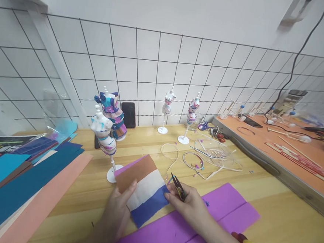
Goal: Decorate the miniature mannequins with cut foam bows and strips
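Brown, white and blue sheets sit pinched in the left hand, presumably for alignment. Beside that pinch, the right hand grasps scissors, tips outward.

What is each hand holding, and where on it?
Left hand holds layered coloured sheets by their left edge; right hand grips small scissors by the handles and touches the sheets' blue right edge.

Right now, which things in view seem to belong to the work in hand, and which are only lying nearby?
Seem to belong:
brown-white-blue piece, held in the left hand
black-bladed snips, in the right hand
purple sheet, probably, below
clothed mini mannequin, perhaps: similar colours

Seem only nearby:
upright phone
black cable
red-and-white sticks
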Available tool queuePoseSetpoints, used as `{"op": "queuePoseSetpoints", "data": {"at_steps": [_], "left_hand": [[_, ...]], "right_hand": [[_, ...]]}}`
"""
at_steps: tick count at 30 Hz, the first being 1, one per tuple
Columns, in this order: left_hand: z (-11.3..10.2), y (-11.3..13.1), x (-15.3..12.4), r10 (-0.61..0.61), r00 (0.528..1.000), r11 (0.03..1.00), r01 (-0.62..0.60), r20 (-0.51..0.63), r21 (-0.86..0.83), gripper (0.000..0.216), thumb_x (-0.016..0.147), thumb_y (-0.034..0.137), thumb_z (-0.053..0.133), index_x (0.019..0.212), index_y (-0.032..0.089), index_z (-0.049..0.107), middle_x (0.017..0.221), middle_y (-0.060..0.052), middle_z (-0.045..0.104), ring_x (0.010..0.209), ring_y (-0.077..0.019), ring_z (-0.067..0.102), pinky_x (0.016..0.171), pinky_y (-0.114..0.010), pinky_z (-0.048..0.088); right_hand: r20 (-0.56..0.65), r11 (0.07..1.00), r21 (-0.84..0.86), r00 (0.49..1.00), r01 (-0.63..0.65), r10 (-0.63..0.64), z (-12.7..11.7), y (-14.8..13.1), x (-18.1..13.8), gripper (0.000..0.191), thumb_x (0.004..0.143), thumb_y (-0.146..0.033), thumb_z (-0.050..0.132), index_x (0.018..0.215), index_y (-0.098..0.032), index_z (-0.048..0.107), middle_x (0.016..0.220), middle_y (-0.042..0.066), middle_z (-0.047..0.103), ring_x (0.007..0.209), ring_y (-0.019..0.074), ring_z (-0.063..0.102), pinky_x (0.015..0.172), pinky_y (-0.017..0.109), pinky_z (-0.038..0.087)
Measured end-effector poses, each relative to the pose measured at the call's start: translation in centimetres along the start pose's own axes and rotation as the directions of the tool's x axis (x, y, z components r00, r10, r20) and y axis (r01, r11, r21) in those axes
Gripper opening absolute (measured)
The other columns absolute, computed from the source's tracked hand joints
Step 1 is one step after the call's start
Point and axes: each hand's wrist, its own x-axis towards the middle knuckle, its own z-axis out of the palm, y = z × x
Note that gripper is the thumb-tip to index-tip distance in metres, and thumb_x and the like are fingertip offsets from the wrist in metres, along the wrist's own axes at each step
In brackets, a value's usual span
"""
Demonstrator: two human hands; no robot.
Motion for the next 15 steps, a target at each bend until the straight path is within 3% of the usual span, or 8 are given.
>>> {"op": "queuePoseSetpoints", "data": {"at_steps": [9,15], "left_hand": [[0.03,0.2,0.19,0.063,0.997,0.998,-0.062,-0.049,0.032,0.074,0.065,0.024,0.073,0.131,0.021,0.038,0.095,-0.006,0.071,0.089,-0.0244,0.066,0.076,-0.032,0.052],[-0.01,0.16,0.27,0.079,0.996,0.996,-0.077,-0.041,0.055,0.072,0.068,0.025,0.071,0.131,0.023,0.037,0.09,-0.004,0.072,0.084,-0.0228,0.067,0.072,-0.031,0.053]], "right_hand": [[-0.044,0.999,-0.003,0.998,-0.036,0.036,-0.13,0.29,0.38,0.027,0.062,-0.042,0.067,0.07,-0.016,0.063,0.052,-0.005,0.048,0.053,0.0118,0.046,0.052,0.023,0.039],[-0.039,0.997,0.04,0.997,-0.059,0.061,-0.1,0.87,0.6,0.022,0.062,-0.035,0.067,0.072,-0.016,0.061,0.053,-0.005,0.046,0.053,0.012,0.045,0.053,0.025,0.037]]}}
